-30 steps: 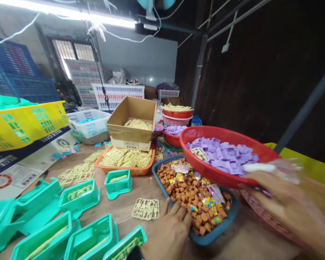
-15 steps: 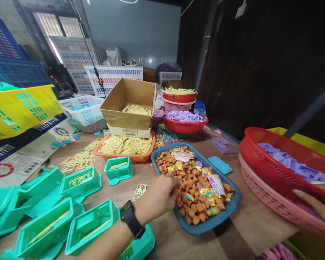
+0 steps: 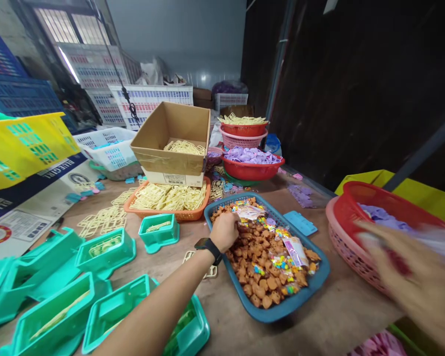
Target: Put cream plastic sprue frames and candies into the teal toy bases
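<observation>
My left hand (image 3: 225, 231), with a black watch on its wrist, reaches into the blue tray (image 3: 257, 312) at its far left side. Its fingers are curled down among small brown plastic pieces (image 3: 265, 269); whatever is between them is hidden. Small clear packets of coloured bits (image 3: 282, 262) and a printed packet (image 3: 295, 251) also lie in the tray. On the right, my right hand (image 3: 415, 282) is smeared by motion in front of a red basket (image 3: 352, 202) of purple pieces (image 3: 385, 217). Whether it holds anything cannot be made out.
Open green boxes (image 3: 52, 311) with cream parts inside stand at the left front. Behind them are an orange basket (image 3: 133, 210) of cream frames and a cardboard box (image 3: 166, 159). A flat blue piece (image 3: 300, 223) lies beside the tray. Stacked baskets (image 3: 252, 170) stand farther back.
My left hand has moved away from me and slightly left, over the tray's far left part. My right hand has come up and left from the basket's rim, now blurred. The red basket has tilted.
</observation>
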Demonstrator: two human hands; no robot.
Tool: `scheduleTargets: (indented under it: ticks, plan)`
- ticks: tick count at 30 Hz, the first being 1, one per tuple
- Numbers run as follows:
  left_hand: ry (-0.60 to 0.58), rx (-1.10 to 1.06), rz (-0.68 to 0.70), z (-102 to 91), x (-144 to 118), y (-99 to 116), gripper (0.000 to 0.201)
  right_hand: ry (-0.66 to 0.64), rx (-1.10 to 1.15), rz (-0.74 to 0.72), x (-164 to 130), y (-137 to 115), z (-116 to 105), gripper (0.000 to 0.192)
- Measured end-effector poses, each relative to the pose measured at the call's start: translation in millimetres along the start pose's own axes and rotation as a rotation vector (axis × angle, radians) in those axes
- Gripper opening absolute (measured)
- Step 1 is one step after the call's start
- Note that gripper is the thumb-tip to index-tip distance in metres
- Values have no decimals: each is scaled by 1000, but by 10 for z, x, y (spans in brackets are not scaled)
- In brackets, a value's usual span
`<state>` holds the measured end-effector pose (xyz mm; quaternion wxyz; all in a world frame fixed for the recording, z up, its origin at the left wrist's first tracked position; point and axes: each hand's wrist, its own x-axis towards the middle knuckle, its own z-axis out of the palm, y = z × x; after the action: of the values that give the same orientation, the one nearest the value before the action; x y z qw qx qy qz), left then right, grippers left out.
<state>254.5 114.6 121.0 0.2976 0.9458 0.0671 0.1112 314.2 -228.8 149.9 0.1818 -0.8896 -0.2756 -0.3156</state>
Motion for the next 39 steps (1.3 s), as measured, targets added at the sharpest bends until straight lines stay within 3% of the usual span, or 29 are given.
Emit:
scheduleTargets:
  ticks: [3, 5, 8, 12, 18, 21, 25, 30, 35, 39]
  plan:
    - [123, -184, -78, -101, -40, -68, 25, -394, 97, -129, 393, -626, 434, 35]
    - [183, -296, -126, -176, -117, -116, 20, -611, -48, -159, 603, -807, 746, 33]
    - [187, -597, -196, -304, -317, -177, 16, -760, -222, -268, 769, -891, 1040, 27]
    - [122, -1214, -342, -483, -649, -210, 18, -775, -264, -405, 802, -978, 1146, 34]
    - [104, -1526, -427, -602, -995, -285, 31, -734, -157, -306, 961, -1059, 1334, 48]
    - [113, -1559, -471, -596, -1109, -331, 33, -752, -27, -347, 1044, -1125, 1456, 44]
    - [101, -1518, -494, -612, -1246, -329, 34, -750, -67, -369, 1035, -1318, 1510, 54]
    - [153, -1441, -453, -675, -1425, -332, 32, -833, -60, -394, 1015, -1457, 1491, 44]
    - [131, -1332, -431, -735, -1678, -461, 26, -811, -129, -509, 1018, -1475, 1543, 30]
    - [126, -1277, -423, -821, -1946, -562, 27, -739, 130, -516, 1049, -1482, 1484, 23]
